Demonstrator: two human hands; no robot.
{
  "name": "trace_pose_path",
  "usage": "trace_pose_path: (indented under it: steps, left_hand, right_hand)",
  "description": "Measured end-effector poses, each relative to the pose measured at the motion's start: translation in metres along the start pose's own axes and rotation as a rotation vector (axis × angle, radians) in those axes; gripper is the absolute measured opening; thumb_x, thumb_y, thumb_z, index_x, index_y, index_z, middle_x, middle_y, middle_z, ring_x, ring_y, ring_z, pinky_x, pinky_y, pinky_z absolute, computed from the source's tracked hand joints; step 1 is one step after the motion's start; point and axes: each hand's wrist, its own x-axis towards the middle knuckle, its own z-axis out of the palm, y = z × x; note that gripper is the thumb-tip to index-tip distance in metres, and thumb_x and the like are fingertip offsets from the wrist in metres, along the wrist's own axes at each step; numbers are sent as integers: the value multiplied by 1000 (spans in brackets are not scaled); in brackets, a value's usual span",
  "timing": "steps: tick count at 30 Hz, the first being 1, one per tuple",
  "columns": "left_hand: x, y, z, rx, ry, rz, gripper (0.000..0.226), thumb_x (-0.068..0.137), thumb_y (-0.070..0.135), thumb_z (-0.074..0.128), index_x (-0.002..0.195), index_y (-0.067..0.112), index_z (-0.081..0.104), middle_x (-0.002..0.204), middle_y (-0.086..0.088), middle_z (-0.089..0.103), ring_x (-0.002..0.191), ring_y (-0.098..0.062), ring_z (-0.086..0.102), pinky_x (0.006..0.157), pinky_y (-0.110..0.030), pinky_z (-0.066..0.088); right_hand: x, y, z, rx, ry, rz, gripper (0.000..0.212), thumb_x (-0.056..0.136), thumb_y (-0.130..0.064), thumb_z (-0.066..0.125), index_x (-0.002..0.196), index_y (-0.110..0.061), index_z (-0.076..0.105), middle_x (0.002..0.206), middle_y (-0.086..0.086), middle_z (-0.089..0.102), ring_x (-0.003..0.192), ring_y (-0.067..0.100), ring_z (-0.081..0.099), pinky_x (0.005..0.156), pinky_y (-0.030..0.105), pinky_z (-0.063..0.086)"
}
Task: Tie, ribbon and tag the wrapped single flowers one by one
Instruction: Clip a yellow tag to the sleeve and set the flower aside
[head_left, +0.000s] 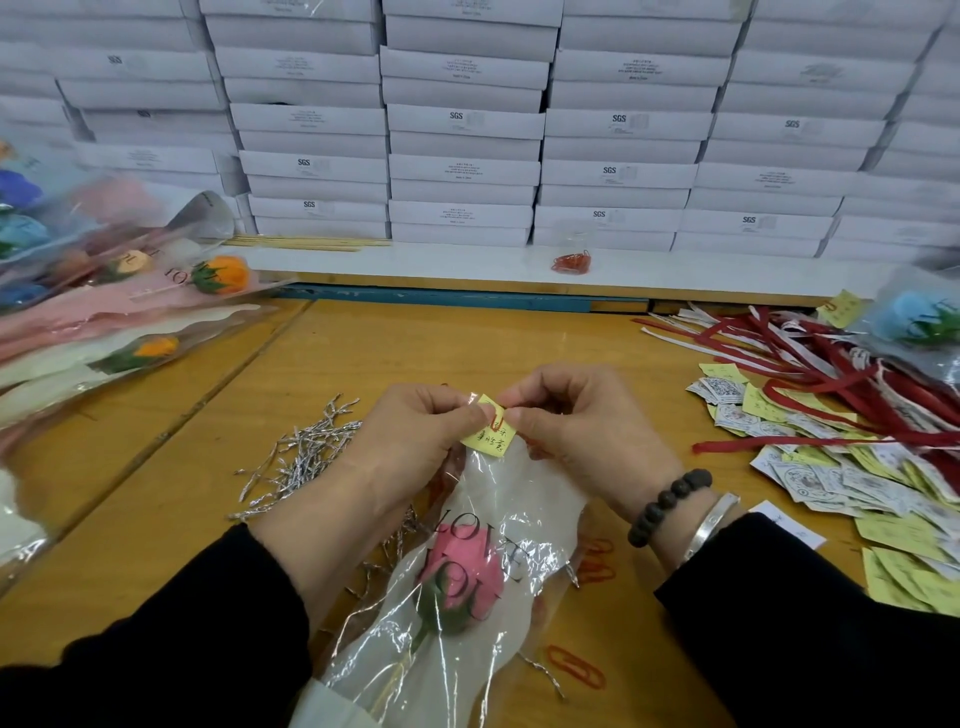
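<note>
A pink rose (465, 571) in a clear and white sleeve printed "LOVE YOU" lies along the wooden table (363, 343), its open top edge pointing away from me. My left hand (415, 447) pinches that top edge of the sleeve. My right hand (576, 426) pinches a small yellow tag (491, 434) with a red paper clip against the same edge. The two hands meet at the tag, thumbs and forefingers touching it.
Silver twist ties (306, 457) lie left of my hands. Red and white ribbons (831, 358) and yellow and printed tags (831, 467) cover the right. Wrapped flowers (130, 312) pile at the left, a blue one (919, 317) at the far right. Loose red clips (576, 667) lie near me. White boxes (467, 124) are stacked behind.
</note>
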Motion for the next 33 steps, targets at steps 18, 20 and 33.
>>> trace_pose_path:
  steps: [18, 20, 33]
  left_hand:
    - [3, 4, -9, -105, -140, -89, 22, 70, 30, 66, 74, 9, 72, 64, -6, 64, 45, -8, 48, 41, -16, 41]
    - [4, 6, -13, -104, -191, -109, 26, 68, 33, 66, 79, 10, 70, 65, -4, 65, 49, -8, 52, 44, -17, 45]
    - [-5, 17, -29, -36, -752, -330, 68, 65, 40, 80, 111, -5, 60, 101, -25, 63, 89, -30, 59, 72, -34, 54]
  right_hand:
    - [0, -2, -20, 69, -175, 270, 5, 83, -11, 66, 79, -7, 65, 67, 0, 66, 51, 5, 59, 48, 15, 47]
    - [1, 0, -22, 80, -165, 278, 5, 82, -11, 67, 80, -7, 66, 68, 1, 68, 53, 7, 61, 49, 16, 48]
    - [4, 3, -52, 498, 145, 243, 18, 61, -15, 69, 76, -7, 63, 62, 1, 69, 51, 9, 63, 46, 18, 50]
